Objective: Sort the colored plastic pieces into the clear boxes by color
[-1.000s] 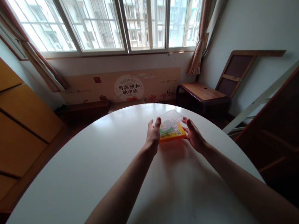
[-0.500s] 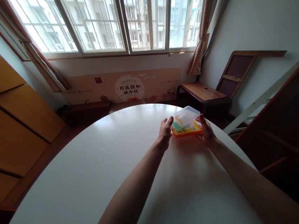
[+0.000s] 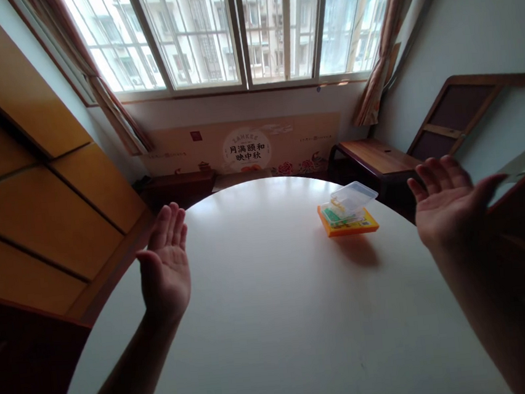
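An orange box rests on the white round table towards its far right edge. On top of it lies a clear plastic case with its lid raised; something green and yellow shows inside. To the left, well apart from the box, my left hand is raised with the palm showing and holds nothing. My right hand is lifted beyond the table's right edge, fingers spread, palm showing, also holding nothing. Neither hand touches the box or the case.
Behind the table stands a wooden bench near the wall, with a brown framed panel leaning beside it. Wooden cabinets line the left side. A printed board runs under the barred window.
Both hands have let go of the orange box and moved wide apart, left hand leftward, right hand rightward. The box and case stay on the table. The view has shifted slightly.
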A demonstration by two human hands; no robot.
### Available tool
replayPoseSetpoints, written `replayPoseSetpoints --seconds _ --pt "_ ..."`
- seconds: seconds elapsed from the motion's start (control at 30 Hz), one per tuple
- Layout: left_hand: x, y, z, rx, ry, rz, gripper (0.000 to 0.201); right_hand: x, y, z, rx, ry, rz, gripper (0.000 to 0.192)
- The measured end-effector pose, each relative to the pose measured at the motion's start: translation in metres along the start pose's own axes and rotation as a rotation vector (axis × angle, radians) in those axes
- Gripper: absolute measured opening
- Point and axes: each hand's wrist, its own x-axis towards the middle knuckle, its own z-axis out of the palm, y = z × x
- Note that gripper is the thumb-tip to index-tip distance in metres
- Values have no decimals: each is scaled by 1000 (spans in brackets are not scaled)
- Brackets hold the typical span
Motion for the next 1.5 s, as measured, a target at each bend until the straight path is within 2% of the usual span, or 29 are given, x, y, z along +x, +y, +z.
replayPoseSetpoints --seconds 0.03,0.1,0.13,0.17,0.23,0.27,0.33,0.4,0.5,0.67,1.0,1.1,1.2,1.3,1.37,1.43,1.5 --pt "-8 9 -7 120 -140 112 73 -12 -10 4 -12 -136 -93 71" --pt "-31 22 -16 500 -427 208 85 -47 -23 7 -119 -493 -255 78" --pt "-44 25 -18 650 -622 235 90 -67 -26 6 -242 -721 -292 86" --pt "-58 25 -20 766 -764 245 92 -88 -27 4 -411 -972 -305 94" --pt "-81 19 -22 907 -998 252 98 -125 -24 -2 -617 -1402 -352 111" --pt "-91 15 -22 955 -1100 239 101 -139 -20 -5 -685 -1578 -326 115" --pt "-103 6 -22 996 -1244 218 106 -158 -12 -9 -738 -1809 -252 114" --pt "-107 1 -21 1005 -1333 166 107 -164 -7 -10 -759 -1895 -173 111" --pt "-105 1 -20 996 -1380 97 103 -162 -7 -7 -763 -1897 -108 108" --pt "-102 3 -20 983 -1402 61 101 -160 -12 -3 -739 -1884 -61 108" --pt "-104 -4 -24 962 -1381 108 101 -162 -11 -5 -752 -1863 -92 107" --pt "-105 -8 -25 965 -1358 168 100 -163 -12 -4 -760 -1821 -134 102" --pt "-106 -8 -25 929 -1196 290 84 -169 -10 -3 -735 -1688 -208 80" --pt "-105 -4 -24 834 -945 353 38 -174 -4 -5 -617 -1498 -251 43" --pt "-104 -2 -23 765 -837 360 7 -170 0 -5 -553 -1358 -237 30" --pt "-102 -1 -24 723 -801 362 10 -151 1 -4 -561 -1180 -232 25" --pt "-101 -3 -25 703 -802 374 13 -117 1 1 -632 -935 -301 26"
